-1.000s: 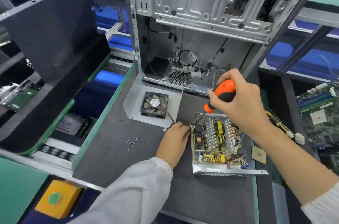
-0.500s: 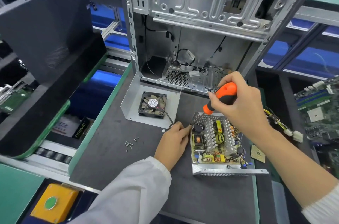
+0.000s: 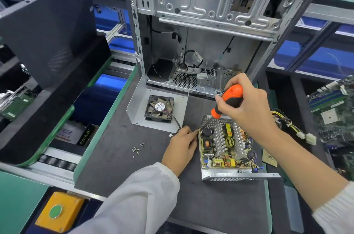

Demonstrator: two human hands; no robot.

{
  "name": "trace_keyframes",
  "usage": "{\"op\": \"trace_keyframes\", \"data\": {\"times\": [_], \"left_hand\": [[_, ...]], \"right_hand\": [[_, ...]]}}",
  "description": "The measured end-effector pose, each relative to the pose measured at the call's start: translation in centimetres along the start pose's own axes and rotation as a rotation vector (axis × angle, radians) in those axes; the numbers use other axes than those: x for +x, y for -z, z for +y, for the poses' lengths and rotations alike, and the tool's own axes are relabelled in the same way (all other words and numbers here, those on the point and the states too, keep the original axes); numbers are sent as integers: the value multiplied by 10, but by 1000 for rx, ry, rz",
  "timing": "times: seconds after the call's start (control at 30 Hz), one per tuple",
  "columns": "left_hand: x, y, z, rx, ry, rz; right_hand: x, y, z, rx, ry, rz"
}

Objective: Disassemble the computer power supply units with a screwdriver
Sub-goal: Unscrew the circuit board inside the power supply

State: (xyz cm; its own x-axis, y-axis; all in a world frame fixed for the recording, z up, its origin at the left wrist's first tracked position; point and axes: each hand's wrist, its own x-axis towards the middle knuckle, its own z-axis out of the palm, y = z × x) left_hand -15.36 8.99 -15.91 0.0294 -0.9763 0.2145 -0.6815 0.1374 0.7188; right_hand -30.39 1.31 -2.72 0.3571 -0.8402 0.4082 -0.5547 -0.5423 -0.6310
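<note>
Open power supply (image 3: 228, 147), cover off, resting on a dark mat (image 3: 118, 166) near the mat's right edge; circuit board, heat sinks and coils exposed. Its front metal lip juts toward the person; bare mat lies in front of it and to its left.

Right hand (image 3: 247, 107) above the unit's far corner, fingers wrapped round the orange-and-black handle of a screwdriver (image 3: 228, 99). The shaft slants down and left to the unit's far-left corner; the tip appears to meet a screw there, though the contact point is too small to confirm.

Left hand (image 3: 182, 145) flat on the mat, touching the unit's left wall, fingers loosely curled with their tips at the same far-left corner; whether they pinch anything cannot be told.

Loose screws (image 3: 138, 148) in a small cluster on the mat, left of the left hand and apart from it. Fan (image 3: 160, 109) lying on a bent metal cover (image 3: 138, 107), beyond the left hand. Behind both, an empty computer case (image 3: 210, 23) stands at the mat's far edge. Wire bundle (image 3: 293, 124) with white plugs trails off the unit's right side. Motherboard (image 3: 333, 111) further right, off the mat. Yellow box with green button (image 3: 57, 211) at the near-left corner, below the mat's edge.
</note>
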Motion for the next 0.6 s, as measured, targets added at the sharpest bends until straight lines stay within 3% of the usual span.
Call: {"op": "trace_keyframes", "data": {"times": [0.13,0.27,0.4,0.6], "left_hand": [[0,1,0,-14,7,2],[1,0,1,13,42,-36],[7,5,9,9,131,-92],[12,18,32,-80,53,28]], "right_hand": [[8,4,-8,-88,-31,-80],[16,14,-24,-402,60,-217],[33,20,-44,-606,10,-384],[61,28,-56,-597,-30,-734]]}}
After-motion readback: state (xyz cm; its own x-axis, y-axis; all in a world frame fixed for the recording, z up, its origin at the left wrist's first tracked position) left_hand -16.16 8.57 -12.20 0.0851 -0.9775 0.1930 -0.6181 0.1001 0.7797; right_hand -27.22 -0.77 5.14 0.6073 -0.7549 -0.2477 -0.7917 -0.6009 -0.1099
